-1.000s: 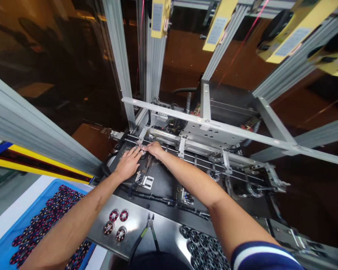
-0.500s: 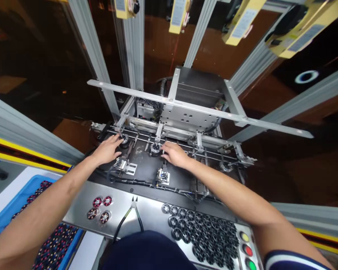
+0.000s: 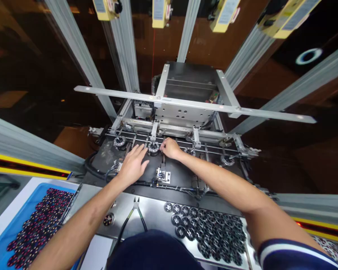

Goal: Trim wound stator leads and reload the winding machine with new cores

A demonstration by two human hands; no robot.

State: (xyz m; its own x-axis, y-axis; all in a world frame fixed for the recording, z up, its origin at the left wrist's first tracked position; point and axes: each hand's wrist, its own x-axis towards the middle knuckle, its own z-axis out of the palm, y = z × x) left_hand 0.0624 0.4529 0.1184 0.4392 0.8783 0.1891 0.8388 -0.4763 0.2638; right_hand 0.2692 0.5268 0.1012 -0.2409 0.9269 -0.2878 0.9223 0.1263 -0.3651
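My left hand (image 3: 133, 165) hovers over the dark machine bed, palm down with fingers apart and nothing in it. Its fingertips point at a round silver-and-black part (image 3: 153, 148) seated in a fixture under a metal arm. On the other side of that part, my right hand (image 3: 170, 148) is closed, its fingertips curled together beside the part's right edge. Whatever those fingers hold, if anything, is hidden. Farther left, another round part (image 3: 119, 141) sits in its own fixture. More round parts show to the right, one partly behind my right hand's wrist and one at the far-right fixture (image 3: 227, 160).
Cutting pliers (image 3: 136, 204) lie on the steel ledge (image 3: 150, 217) in front. Many black discs (image 3: 211, 228) crowd its right side, and a red-black disc (image 3: 108, 219) lies left. A blue tray (image 3: 19, 215) holds more discs. A metal bar (image 3: 186, 104) crosses above the bed.
My left hand has left the leftmost round part and moved right, toward the second one. My right hand stays by that second part, its fingers now curled in. The view has shifted slightly.
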